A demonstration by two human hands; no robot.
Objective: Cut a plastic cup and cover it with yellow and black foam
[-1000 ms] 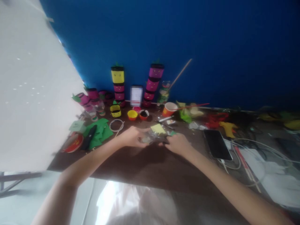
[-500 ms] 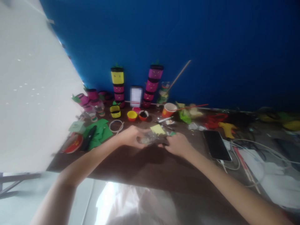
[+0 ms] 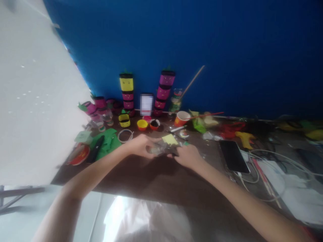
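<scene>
A clear plastic piece [image 3: 159,150] lies at the near left edge of the yellow sheet [image 3: 170,139], a flat, matte square. The left hand [image 3: 141,147] has its fingers curled around the clear piece; its exact outline is blurred. The right hand [image 3: 188,155], at the sheet's near right, has bent fingers by something dark, and whether they grip it I cannot tell. The clear piece looks bare, with no coloured cover visible, so work on it seems unfinished; how much is left cannot be told. Beyond the sheet to the left, a yellow-topped column [image 3: 126,88] of rounded blocks banded in black looks complete, as does the magenta column [image 3: 164,90], which leans almost straight behind the sheet. A small yellow basket-like figure [image 3: 124,120] with a green top sits nearer, left of the sheet. Left of it too are a pale ring of thin tubing [image 3: 125,135] and, farther out, soft-looking green sheets [image 3: 112,138]. Just behind the sheet's right side stands a smooth orange cup [image 3: 181,119]; well to its right, a glossy black phone [image 3: 234,156] lies on the brown desk [image 3: 151,179].
</scene>
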